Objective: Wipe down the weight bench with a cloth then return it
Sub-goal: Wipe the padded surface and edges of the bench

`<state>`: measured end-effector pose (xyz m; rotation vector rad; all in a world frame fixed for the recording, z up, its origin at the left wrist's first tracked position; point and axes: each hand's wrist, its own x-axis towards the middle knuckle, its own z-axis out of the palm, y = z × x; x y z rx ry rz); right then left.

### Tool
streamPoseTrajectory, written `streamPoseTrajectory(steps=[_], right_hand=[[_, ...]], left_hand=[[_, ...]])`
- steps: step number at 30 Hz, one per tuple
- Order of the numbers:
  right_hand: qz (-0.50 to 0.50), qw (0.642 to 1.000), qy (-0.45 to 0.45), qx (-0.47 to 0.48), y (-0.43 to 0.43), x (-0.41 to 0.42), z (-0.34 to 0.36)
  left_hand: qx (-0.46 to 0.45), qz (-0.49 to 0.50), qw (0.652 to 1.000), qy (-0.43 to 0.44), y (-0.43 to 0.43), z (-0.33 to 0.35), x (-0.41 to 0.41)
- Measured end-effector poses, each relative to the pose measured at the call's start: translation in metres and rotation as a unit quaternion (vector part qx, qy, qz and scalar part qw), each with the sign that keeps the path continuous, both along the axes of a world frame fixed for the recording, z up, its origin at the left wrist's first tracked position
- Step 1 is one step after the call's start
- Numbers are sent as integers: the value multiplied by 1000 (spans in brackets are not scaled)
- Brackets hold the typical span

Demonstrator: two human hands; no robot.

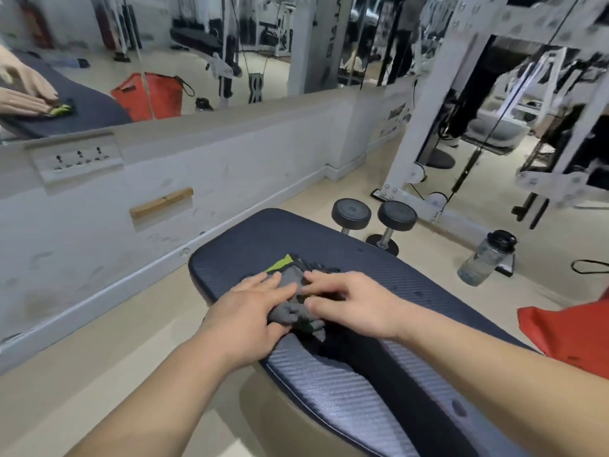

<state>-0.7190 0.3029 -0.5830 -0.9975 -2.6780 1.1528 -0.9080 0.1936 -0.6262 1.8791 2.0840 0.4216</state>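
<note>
A dark padded weight bench (pixel 369 268) with a woven texture runs from the lower right up to the middle of the view. On its far half lies a crumpled grey cloth (pixel 290 282) with a lime-green patch and black parts. My left hand (pixel 250 311) lies flat on the cloth's left side with its fingers spread. My right hand (pixel 346 301) presses on the cloth's right side, fingers pointing left. Most of the cloth is hidden under both hands.
Two black dumbbells (pixel 375 216) stand on the floor just beyond the bench. A clear water bottle (pixel 484 258) stands to the right, and a red bag (pixel 570 334) lies at the right edge. A low white wall (pixel 164 166) with a mirror above is on the left; a white cable machine (pixel 428 127) rises behind.
</note>
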Motion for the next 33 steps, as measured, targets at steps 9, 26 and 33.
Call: streamPoseTrajectory(steps=[9,26,33], right_hand=[[-231,949,-213,17,88,97,19],[-264,927,-267,20,185,103,-34],[-248,928,-276,6,202,100,-46]], left_hand=[[-70,11,979,189,17,18,71],[-144,64,982,100,185,1,72],[-75,-53,987,131,171,-3,125]])
